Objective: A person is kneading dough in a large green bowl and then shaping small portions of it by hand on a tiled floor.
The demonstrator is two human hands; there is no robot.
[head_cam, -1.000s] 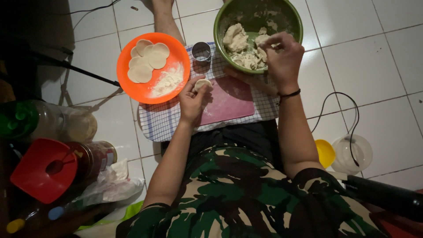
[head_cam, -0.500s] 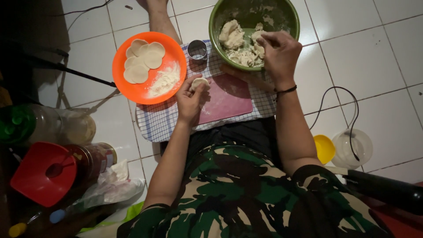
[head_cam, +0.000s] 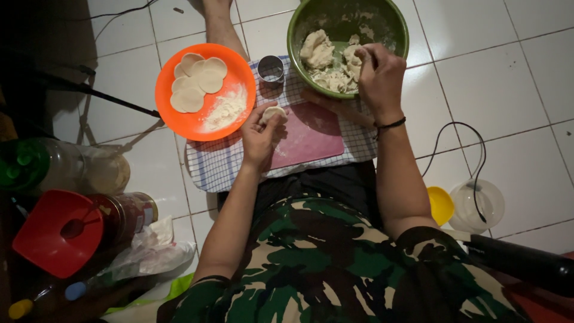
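My left hand (head_cam: 260, 136) holds a small lump of pale dough (head_cam: 274, 112) over the pink cutting board (head_cam: 311, 134), beside the orange plate (head_cam: 182, 122). That plate carries several flat round dough discs (head_cam: 197, 81) and a pile of flour (head_cam: 224, 110). My right hand (head_cam: 378, 75) reaches into the green bowl (head_cam: 394, 27) and pinches at the mass of dough (head_cam: 323, 57) inside it. A wooden rolling pin (head_cam: 344, 110) lies partly under my right wrist. A small metal ring cutter (head_cam: 271, 69) stands between plate and bowl.
A checked cloth (head_cam: 221, 164) lies under the board on the white tiled floor. Jars (head_cam: 110, 173), a red funnel (head_cam: 54, 233) and a plastic bag (head_cam: 152, 251) crowd the left. A yellow lid (head_cam: 441, 204), a clear container (head_cam: 478, 206) and a black cable (head_cam: 472, 155) sit at right.
My right hand has stayed in the green bowl working the dough. My left hand keeps the small dough piece by the plate's edge. The view shifted slightly.
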